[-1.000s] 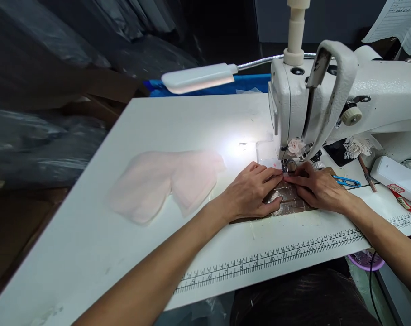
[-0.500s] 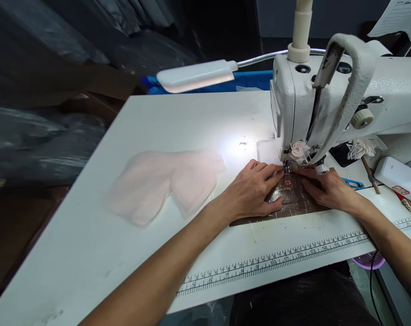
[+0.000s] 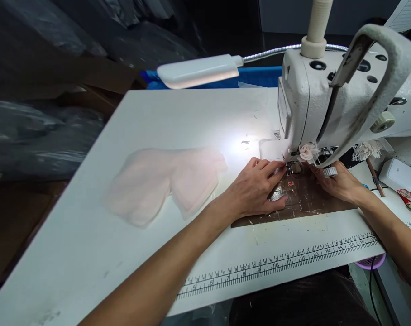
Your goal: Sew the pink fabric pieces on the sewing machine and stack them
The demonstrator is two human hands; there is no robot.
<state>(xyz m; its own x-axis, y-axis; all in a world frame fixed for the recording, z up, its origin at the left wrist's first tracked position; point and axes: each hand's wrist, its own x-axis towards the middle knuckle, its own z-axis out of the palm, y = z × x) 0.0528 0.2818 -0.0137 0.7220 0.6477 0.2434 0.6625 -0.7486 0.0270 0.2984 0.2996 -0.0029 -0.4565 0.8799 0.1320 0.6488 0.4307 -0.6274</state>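
While the left hand (image 3: 258,188) presses half-open on a flat, shiny brown sheet (image 3: 314,199), lower right, the right hand (image 3: 339,183) curls. I can't tell its grip.

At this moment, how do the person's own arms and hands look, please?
The bare left hand and bare right hand show no gloves or visible rings. The slender left forearm and right forearm show no sleeves or watch.

White tabletop (image 3: 73,253) — brown sheet (image 3: 322,194), sewing machine (image 3: 298,97), pale pink fabric (image 3: 193,181)
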